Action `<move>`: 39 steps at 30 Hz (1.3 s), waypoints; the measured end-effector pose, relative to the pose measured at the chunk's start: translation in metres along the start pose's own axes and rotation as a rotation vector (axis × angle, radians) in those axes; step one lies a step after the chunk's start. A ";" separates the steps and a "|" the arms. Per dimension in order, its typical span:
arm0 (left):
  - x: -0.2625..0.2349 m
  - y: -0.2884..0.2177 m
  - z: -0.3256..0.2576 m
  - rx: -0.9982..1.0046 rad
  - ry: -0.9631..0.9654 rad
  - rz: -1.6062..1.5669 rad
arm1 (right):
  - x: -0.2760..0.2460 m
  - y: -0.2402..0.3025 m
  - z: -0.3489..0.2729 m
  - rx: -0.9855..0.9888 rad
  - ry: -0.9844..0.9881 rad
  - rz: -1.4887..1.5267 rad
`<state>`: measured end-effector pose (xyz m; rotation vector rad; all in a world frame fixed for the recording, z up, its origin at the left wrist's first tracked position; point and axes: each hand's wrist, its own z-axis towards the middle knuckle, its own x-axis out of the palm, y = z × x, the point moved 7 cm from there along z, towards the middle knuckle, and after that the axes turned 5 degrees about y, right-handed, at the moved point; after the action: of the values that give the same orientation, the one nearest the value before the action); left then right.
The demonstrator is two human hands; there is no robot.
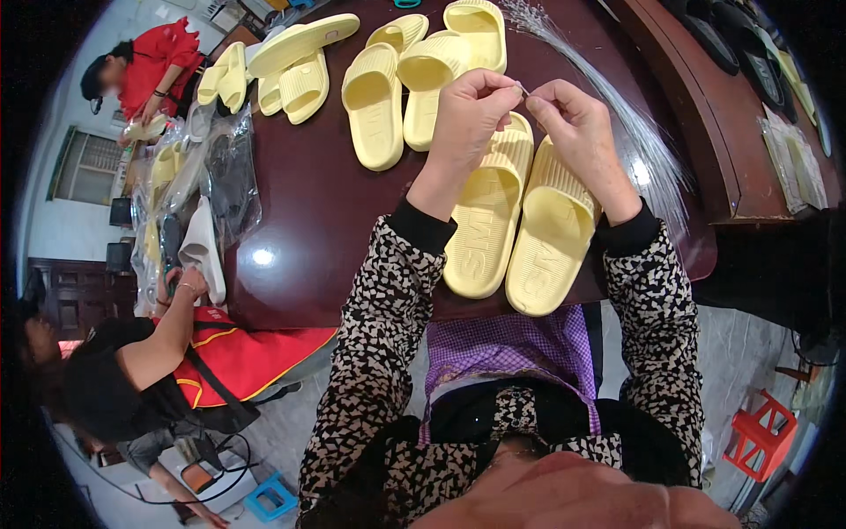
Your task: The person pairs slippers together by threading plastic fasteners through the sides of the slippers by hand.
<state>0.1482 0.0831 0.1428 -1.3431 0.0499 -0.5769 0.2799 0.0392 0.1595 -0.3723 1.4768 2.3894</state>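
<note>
Above the table, my left hand and my right hand are close together, both closed in a pinch. A short, thin strand shows between their fingertips; most of it is hidden by the fingers. Directly below lie two pale yellow slide slippers, a left one and a right one, side by side with soles down and toes pointing away from me. My hands partly cover their straps. A fanned bundle of clear, thin strands lies to the right of my right hand.
More yellow slippers stand farther back on the dark red table. Bagged slippers line its left side. A person in red and a person in black handle slippers there. A red stool is at lower right.
</note>
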 end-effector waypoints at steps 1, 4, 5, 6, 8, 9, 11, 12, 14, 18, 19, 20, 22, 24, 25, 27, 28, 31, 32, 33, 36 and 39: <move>0.000 0.000 0.000 0.001 -0.006 0.009 | 0.000 0.000 0.000 0.000 0.001 0.000; 0.000 0.000 -0.001 0.013 -0.021 0.040 | 0.001 -0.002 0.000 -0.023 -0.004 0.022; 0.000 0.000 0.000 0.024 -0.029 0.063 | 0.001 -0.003 0.000 -0.023 -0.004 0.021; -0.001 -0.001 0.000 0.036 -0.038 0.086 | 0.001 -0.003 -0.001 -0.023 -0.007 0.015; -0.001 -0.001 0.000 0.045 -0.042 0.107 | 0.001 -0.003 -0.001 -0.023 -0.014 0.003; -0.001 -0.001 0.000 0.054 -0.046 0.128 | 0.001 -0.003 -0.001 -0.023 -0.014 0.002; -0.002 -0.001 -0.001 0.062 -0.051 0.151 | 0.001 -0.003 -0.001 -0.018 -0.016 0.000; -0.002 -0.001 -0.001 0.071 -0.051 0.161 | 0.001 -0.003 -0.001 -0.016 -0.018 -0.002; -0.002 -0.001 -0.001 0.089 -0.051 0.182 | 0.002 -0.002 -0.001 -0.019 -0.017 -0.001; -0.001 -0.002 -0.001 0.117 -0.045 0.231 | 0.002 -0.002 -0.001 -0.015 -0.014 -0.001; -0.001 -0.002 -0.002 0.117 -0.046 0.231 | 0.002 -0.003 -0.001 -0.007 -0.013 -0.003; -0.001 -0.002 -0.002 0.115 -0.054 0.258 | 0.002 -0.004 -0.001 0.002 -0.012 -0.005; -0.001 -0.001 -0.002 0.113 -0.071 0.314 | 0.001 -0.006 -0.001 -0.004 -0.016 -0.014; 0.000 -0.001 -0.002 0.128 -0.076 0.321 | 0.001 -0.006 -0.001 -0.017 -0.024 -0.031; 0.000 -0.002 -0.002 0.143 -0.084 0.330 | 0.001 -0.006 -0.001 -0.017 -0.024 -0.031; -0.001 -0.002 -0.003 0.159 -0.091 0.340 | 0.002 -0.005 -0.001 -0.026 -0.024 -0.036; -0.002 -0.003 -0.003 0.179 -0.101 0.369 | 0.002 -0.005 -0.001 -0.030 -0.024 -0.039; -0.003 -0.004 -0.004 0.219 -0.117 0.427 | 0.004 -0.003 -0.001 -0.024 -0.027 -0.041; -0.003 -0.004 -0.004 0.229 -0.111 0.446 | 0.005 -0.003 0.000 -0.022 -0.029 -0.042; -0.003 -0.005 -0.005 0.239 -0.105 0.466 | 0.006 -0.003 0.000 -0.022 -0.029 -0.042; -0.002 -0.004 -0.004 0.210 -0.081 0.439 | 0.005 -0.005 0.000 -0.014 -0.046 -0.048; 0.000 0.000 -0.001 0.131 -0.041 0.348 | 0.001 -0.012 0.000 0.003 -0.049 0.014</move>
<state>0.1479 0.0826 0.1428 -1.1844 0.2046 -0.2539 0.2836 0.0446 0.1494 -0.3006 1.4663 2.3895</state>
